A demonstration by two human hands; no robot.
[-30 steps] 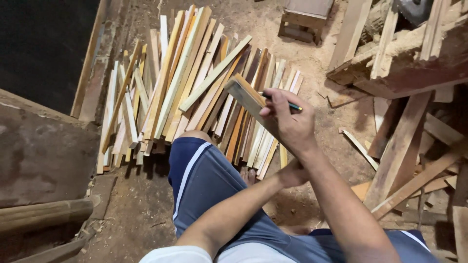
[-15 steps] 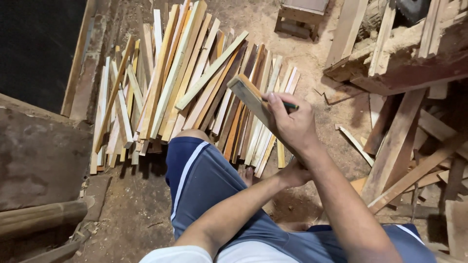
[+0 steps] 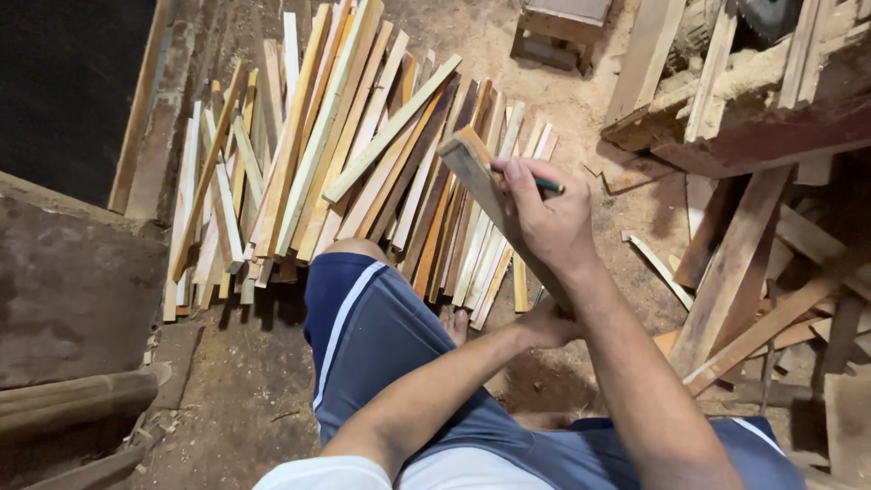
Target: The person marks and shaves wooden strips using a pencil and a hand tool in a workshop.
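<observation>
My right hand (image 3: 544, 218) grips a dark green pencil (image 3: 535, 181) with its tip on a wooden slat (image 3: 472, 168). The slat rises at a slant from my lap toward the upper left. My left hand (image 3: 549, 325) holds the slat's lower end and is mostly hidden under my right forearm. I sit with my knee in dark blue shorts (image 3: 363, 327) raised just below the slat. Behind the slat, a pile of wooden slats (image 3: 345, 163) lies spread on the dirt floor.
Rough planks and beams (image 3: 744, 236) are heaped at the right. A small wooden stool (image 3: 558, 27) stands at the top. A thick slab (image 3: 73, 281) and a round log (image 3: 73, 404) lie at the left. Sawdust covers the floor.
The view has shifted slightly, so the pile sits further left and up. My right hand stays on the slat with the pencil, moved only a little.
</observation>
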